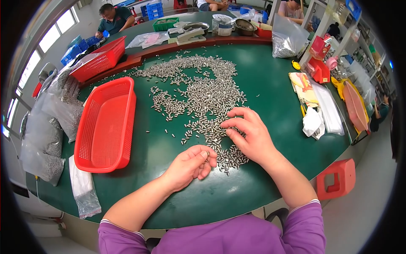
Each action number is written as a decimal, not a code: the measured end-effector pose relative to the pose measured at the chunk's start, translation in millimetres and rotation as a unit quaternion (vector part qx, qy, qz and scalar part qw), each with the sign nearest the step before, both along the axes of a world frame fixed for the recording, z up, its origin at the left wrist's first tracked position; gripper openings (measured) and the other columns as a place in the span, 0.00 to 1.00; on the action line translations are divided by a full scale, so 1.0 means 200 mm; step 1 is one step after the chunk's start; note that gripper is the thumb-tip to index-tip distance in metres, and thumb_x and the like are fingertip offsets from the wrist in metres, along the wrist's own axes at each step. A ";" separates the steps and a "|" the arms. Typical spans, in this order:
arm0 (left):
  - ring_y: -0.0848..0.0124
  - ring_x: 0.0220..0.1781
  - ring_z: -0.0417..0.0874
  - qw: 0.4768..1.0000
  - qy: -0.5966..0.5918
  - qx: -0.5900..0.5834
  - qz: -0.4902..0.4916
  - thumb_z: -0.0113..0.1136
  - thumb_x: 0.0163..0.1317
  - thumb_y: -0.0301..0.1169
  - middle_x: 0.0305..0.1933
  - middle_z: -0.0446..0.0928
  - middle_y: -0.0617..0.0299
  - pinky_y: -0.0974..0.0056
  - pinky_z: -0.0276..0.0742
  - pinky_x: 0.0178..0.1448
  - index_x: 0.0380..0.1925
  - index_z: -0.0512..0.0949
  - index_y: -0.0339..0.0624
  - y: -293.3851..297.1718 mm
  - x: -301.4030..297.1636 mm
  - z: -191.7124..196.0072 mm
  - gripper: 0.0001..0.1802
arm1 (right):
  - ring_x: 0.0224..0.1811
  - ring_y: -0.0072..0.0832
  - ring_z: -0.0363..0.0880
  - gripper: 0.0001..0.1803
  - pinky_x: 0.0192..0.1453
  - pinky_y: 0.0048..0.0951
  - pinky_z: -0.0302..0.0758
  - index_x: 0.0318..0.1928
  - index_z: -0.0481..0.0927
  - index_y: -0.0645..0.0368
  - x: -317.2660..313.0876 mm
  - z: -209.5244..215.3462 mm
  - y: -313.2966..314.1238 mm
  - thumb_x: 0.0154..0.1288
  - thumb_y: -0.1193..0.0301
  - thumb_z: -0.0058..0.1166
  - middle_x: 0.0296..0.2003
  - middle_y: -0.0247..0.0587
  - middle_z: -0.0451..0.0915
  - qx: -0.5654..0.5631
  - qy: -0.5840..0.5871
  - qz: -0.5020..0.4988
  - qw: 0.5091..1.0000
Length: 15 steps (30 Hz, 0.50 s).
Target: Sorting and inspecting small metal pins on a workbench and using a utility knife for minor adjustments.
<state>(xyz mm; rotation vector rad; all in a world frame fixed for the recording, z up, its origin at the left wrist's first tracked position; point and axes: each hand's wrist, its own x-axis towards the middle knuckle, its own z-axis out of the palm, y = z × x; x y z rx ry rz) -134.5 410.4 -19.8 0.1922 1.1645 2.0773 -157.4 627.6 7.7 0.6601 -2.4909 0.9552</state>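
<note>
Head view, centre: left hand (190,166) pinches metal pins (207,154); right hand (253,135), fingers loosely parted over the pin heap (211,95), could scatter it by brushing sideways.

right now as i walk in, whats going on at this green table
A person in purple is handling small metal pieces spread loosely across a green table. The left hand is curled in and seems to pinch at least one piece; the right hand, fingers bent, is over the pieces. A red basket stands to their left.
</note>
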 end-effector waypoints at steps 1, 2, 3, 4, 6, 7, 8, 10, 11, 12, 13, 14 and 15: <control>0.77 0.25 0.67 1.000 -0.001 -0.002 0.002 0.44 0.71 0.33 0.35 0.74 0.61 0.74 0.63 0.27 0.42 0.71 0.40 0.00 0.00 0.00 0.10 | 0.52 0.35 0.72 0.08 0.55 0.33 0.71 0.38 0.81 0.53 0.00 0.00 0.00 0.55 0.75 0.59 0.48 0.36 0.74 0.000 0.000 0.000 1.000; 0.77 0.25 0.67 1.000 -0.001 -0.002 0.002 0.44 0.71 0.33 0.35 0.74 0.61 0.74 0.63 0.27 0.42 0.71 0.40 0.00 0.00 0.00 0.10 | 0.54 0.36 0.71 0.08 0.56 0.34 0.70 0.37 0.81 0.52 0.01 0.00 0.00 0.54 0.75 0.60 0.48 0.37 0.73 0.009 -0.022 -0.008 1.000; 0.78 0.26 0.68 1.000 0.007 -0.003 -0.002 0.45 0.71 0.32 0.36 0.74 0.62 0.74 0.63 0.28 0.43 0.71 0.41 0.00 0.00 -0.01 0.09 | 0.55 0.37 0.70 0.08 0.57 0.35 0.68 0.36 0.80 0.51 0.01 -0.01 0.00 0.53 0.75 0.61 0.49 0.37 0.72 0.018 -0.045 -0.015 0.999; 0.78 0.27 0.69 1.000 0.016 -0.004 -0.007 0.46 0.70 0.31 0.37 0.74 0.62 0.74 0.64 0.28 0.44 0.70 0.41 -0.01 0.00 -0.01 0.08 | 0.55 0.37 0.70 0.08 0.57 0.35 0.68 0.36 0.80 0.51 0.01 -0.01 0.00 0.53 0.75 0.61 0.49 0.37 0.72 0.018 -0.045 -0.015 0.999; 0.78 0.26 0.67 1.000 0.028 -0.005 0.000 0.47 0.69 0.30 0.36 0.73 0.62 0.74 0.63 0.28 0.43 0.70 0.42 0.00 0.00 0.00 0.06 | 0.57 0.38 0.68 0.07 0.59 0.37 0.68 0.33 0.80 0.50 0.01 -0.02 0.00 0.51 0.73 0.62 0.49 0.37 0.72 0.046 -0.065 -0.014 0.997; 0.79 0.25 0.66 0.999 0.041 -0.007 0.008 0.48 0.68 0.29 0.36 0.73 0.61 0.75 0.61 0.27 0.41 0.69 0.43 0.01 0.00 0.00 0.05 | 0.57 0.38 0.68 0.07 0.59 0.37 0.68 0.33 0.80 0.50 0.01 -0.03 0.00 0.51 0.73 0.62 0.49 0.37 0.72 0.046 -0.065 -0.014 0.997; 0.79 0.25 0.66 0.999 0.041 -0.006 0.007 0.48 0.68 0.29 0.36 0.73 0.61 0.75 0.61 0.27 0.41 0.69 0.43 0.01 0.00 0.00 0.05 | 0.59 0.40 0.67 0.07 0.60 0.39 0.67 0.32 0.80 0.50 0.01 -0.03 0.00 0.50 0.73 0.62 0.50 0.37 0.72 0.054 -0.058 0.001 0.997; 0.79 0.25 0.65 0.999 0.036 -0.001 0.023 0.50 0.67 0.28 0.36 0.73 0.62 0.74 0.60 0.27 0.41 0.68 0.44 0.01 0.00 -0.01 0.05 | 0.60 0.41 0.65 0.06 0.61 0.41 0.66 0.30 0.80 0.50 0.00 -0.05 0.00 0.50 0.73 0.63 0.50 0.37 0.72 0.063 -0.052 0.018 0.996; 0.79 0.25 0.65 0.999 0.036 0.000 0.023 0.50 0.67 0.28 0.36 0.73 0.62 0.74 0.60 0.27 0.41 0.68 0.44 0.01 0.00 -0.01 0.05 | 0.62 0.42 0.64 0.06 0.62 0.42 0.64 0.29 0.80 0.50 0.00 -0.06 -0.01 0.49 0.73 0.63 0.50 0.37 0.71 0.079 -0.045 0.018 0.996; 0.79 0.25 0.64 0.999 0.019 0.009 0.026 0.50 0.67 0.28 0.36 0.73 0.62 0.74 0.60 0.27 0.41 0.68 0.43 0.01 0.00 -0.01 0.05 | 0.64 0.43 0.62 0.05 0.63 0.44 0.63 0.28 0.80 0.51 0.00 -0.06 -0.02 0.49 0.73 0.63 0.51 0.37 0.71 0.096 -0.037 0.019 0.995; 0.79 0.25 0.64 0.999 0.002 0.018 0.029 0.50 0.67 0.28 0.36 0.73 0.62 0.74 0.60 0.27 0.41 0.68 0.43 0.00 0.00 -0.01 0.05 | 0.64 0.43 0.62 0.05 0.63 0.44 0.63 0.28 0.80 0.51 0.00 -0.05 -0.02 0.49 0.73 0.63 0.51 0.37 0.71 0.096 -0.037 0.019 0.994; 0.79 0.25 0.64 0.999 0.002 0.019 0.029 0.50 0.67 0.28 0.36 0.73 0.62 0.74 0.60 0.27 0.41 0.68 0.43 0.00 0.00 -0.01 0.05 | 0.65 0.45 0.60 0.05 0.64 0.46 0.62 0.28 0.80 0.51 0.00 -0.04 -0.02 0.49 0.73 0.62 0.51 0.37 0.71 0.116 -0.027 0.024 0.993; 0.79 0.25 0.64 0.999 -0.003 0.014 0.033 0.49 0.67 0.29 0.36 0.73 0.62 0.74 0.60 0.27 0.41 0.68 0.43 0.01 0.00 -0.01 0.05 | 0.66 0.46 0.59 0.05 0.65 0.47 0.60 0.29 0.79 0.52 0.00 -0.04 -0.02 0.50 0.73 0.62 0.52 0.38 0.71 0.136 -0.017 0.029 0.990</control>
